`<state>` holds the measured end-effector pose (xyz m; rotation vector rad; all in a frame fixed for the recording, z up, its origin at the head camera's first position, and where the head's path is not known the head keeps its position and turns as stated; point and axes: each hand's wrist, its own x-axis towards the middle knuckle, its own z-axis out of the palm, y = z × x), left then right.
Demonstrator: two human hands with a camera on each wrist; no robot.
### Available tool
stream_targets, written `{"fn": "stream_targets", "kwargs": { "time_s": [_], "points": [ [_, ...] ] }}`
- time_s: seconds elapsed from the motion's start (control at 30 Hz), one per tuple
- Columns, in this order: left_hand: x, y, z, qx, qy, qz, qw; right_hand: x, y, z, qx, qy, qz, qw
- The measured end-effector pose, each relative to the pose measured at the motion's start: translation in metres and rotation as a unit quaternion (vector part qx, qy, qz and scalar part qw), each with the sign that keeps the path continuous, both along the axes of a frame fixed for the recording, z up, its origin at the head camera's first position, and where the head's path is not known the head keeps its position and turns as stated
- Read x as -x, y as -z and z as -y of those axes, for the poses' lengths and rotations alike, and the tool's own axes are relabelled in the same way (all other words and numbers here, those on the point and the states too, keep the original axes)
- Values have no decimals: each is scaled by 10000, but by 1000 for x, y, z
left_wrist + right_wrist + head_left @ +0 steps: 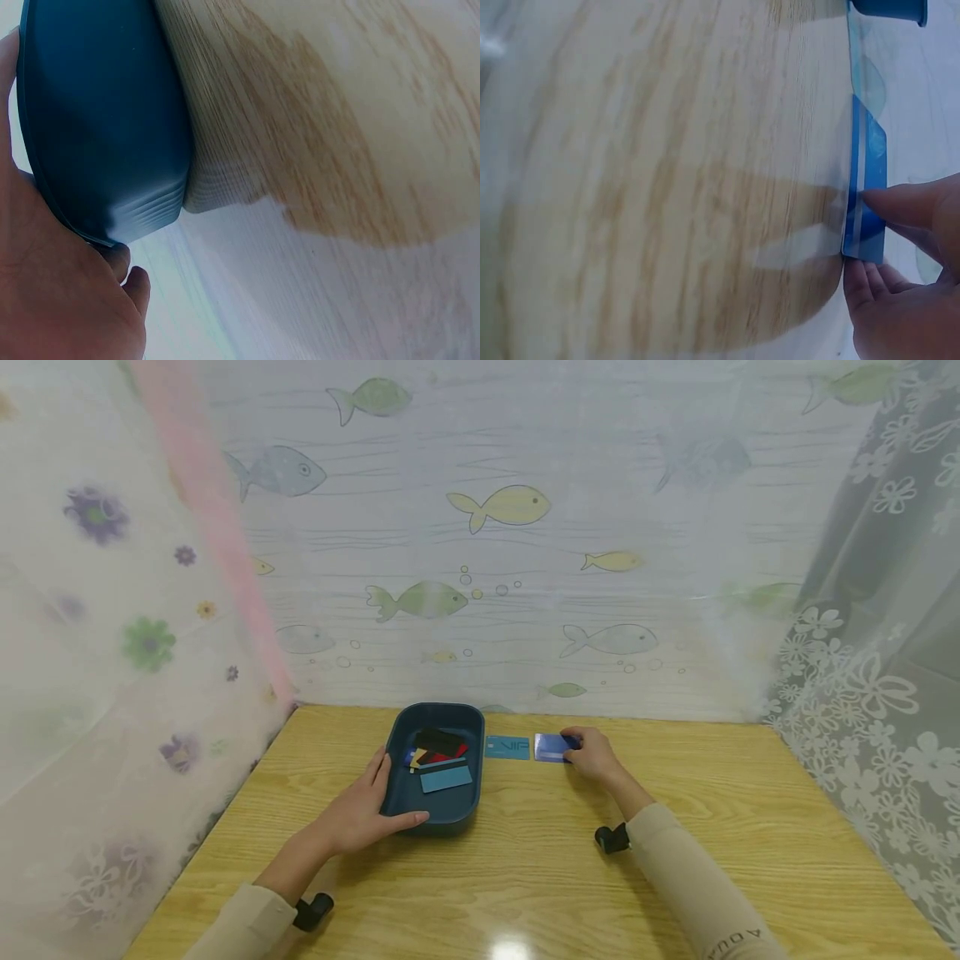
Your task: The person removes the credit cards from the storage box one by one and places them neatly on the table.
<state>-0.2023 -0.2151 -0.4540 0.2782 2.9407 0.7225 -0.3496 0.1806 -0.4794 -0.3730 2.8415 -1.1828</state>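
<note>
A dark blue plastic basin [444,814] stands on the table. My left hand [358,814] holds its left side, fingers along the wall and thumb at the near rim; the left wrist view shows the basin [105,112] close beside the palm. Inside lie a light blue card [446,778], a black card [438,742] and several overlapping others, partly hidden. To the basin's right, a teal card marked VIP [507,747] lies flat. Beside that, my right hand [594,753] grips the right end of a blue card [551,747], thumb on its face in the right wrist view.
The wooden table [510,868] meets a fish-print curtain [510,568] at its back edge. Sheer patterned curtains hang on the left and right. A black wrist mount [313,912] sits at the left cuff, another [612,839] at the right.
</note>
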Motion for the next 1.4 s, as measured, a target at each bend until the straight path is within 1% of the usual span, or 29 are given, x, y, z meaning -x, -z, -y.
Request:
{"fn": "stream_targets", "kwargs": {
  "time_s": [0.2,0.53,0.8,1.07,1.4],
  "points": [
    [-2,-2,-1,-20,12,-10,10000,-1,-3,1,-103,-103,-18,9999],
    [-2,0,-1,-14,9,9,10000,-3,-5,3,-293,-285,-103,9991],
    [-3,-2,-2,11,-23,35,10000,-3,-5,1,-283,-401,-7,9988],
    [-4,-4,-2,-36,-13,78,10000,-1,-3,-2,-139,-540,92,9984],
    [-3,-4,-2,2,-28,51,10000,1,-4,-3,-222,-628,39,9978]
  ]
}}
